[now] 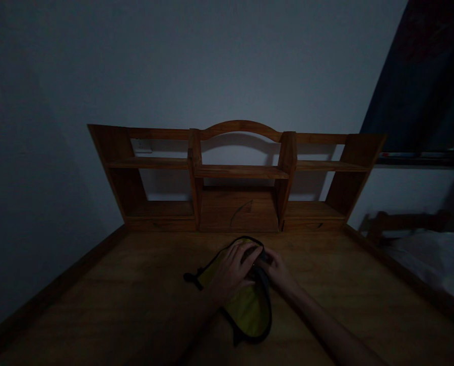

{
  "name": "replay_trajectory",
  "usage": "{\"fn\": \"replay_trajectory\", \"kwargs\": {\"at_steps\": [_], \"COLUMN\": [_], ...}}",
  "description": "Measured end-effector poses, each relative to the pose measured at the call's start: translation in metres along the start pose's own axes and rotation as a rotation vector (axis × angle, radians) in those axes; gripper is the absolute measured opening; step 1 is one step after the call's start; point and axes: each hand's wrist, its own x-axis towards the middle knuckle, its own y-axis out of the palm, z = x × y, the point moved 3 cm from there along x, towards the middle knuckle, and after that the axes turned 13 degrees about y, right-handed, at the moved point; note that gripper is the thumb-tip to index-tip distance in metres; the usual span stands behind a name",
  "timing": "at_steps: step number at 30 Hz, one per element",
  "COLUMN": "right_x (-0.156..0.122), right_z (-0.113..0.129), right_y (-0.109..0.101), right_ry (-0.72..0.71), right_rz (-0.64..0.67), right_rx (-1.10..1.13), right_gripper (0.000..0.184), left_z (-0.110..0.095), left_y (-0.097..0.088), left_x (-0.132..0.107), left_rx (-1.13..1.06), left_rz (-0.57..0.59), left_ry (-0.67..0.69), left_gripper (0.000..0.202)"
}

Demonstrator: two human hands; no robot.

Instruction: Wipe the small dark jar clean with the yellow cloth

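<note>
A yellow pouch with black edging [246, 312] lies spread open on the wooden desk, a black tab sticking out at its left. Over its upper part rests my left hand [234, 264], fingers bent inward and closed. From the right, my right hand [274, 268] meets it at the pouch's black rim, its fingers curled and partly under the left fingers. Something dark shows between the two hands. Dim light and the overlapping fingers hide what it is.
A wooden shelf unit [240, 172] with several compartments stands along the back of the desk [135, 305], against a pale wall. Raised wooden edges run along both sides of the desk. Beyond the right edge are a wooden rail [410, 221] and a whitish bundle [436, 259].
</note>
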Motion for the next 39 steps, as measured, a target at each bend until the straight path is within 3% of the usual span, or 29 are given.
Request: {"fn": "replay_trajectory", "kwargs": {"at_steps": [11,20,29,34,39], "right_x": [-0.004,-0.005,-0.005,-0.002,0.002], "right_z": [-0.004,-0.006,-0.003,-0.001,-0.012], "right_y": [-0.006,-0.009,-0.003,0.000,-0.002], "right_ry": [0.029,-0.105,-0.106,-0.087,0.052], "right_rz": [-0.187,-0.173,-0.210,-0.140,0.009], "right_rx": [-0.177,-0.368,-0.356,-0.202,-0.095], "right_gripper": [0.027,0.027,0.028,0.038,0.050], "left_z": [-0.001,0.003,0.005,0.006,0.007], "left_y": [0.000,0.003,0.003,0.005,0.007], "left_x": [0.000,-0.001,-0.001,-0.001,-0.001], "left_rx": [-0.089,-0.096,-0.080,-0.060,-0.031], "left_rz": [-0.041,-0.043,-0.077,-0.050,-0.040], "left_ry": [-0.063,-0.069,-0.097,-0.099,-0.095], "left_gripper": [0.096,0.094,0.092,0.088,0.089]}}
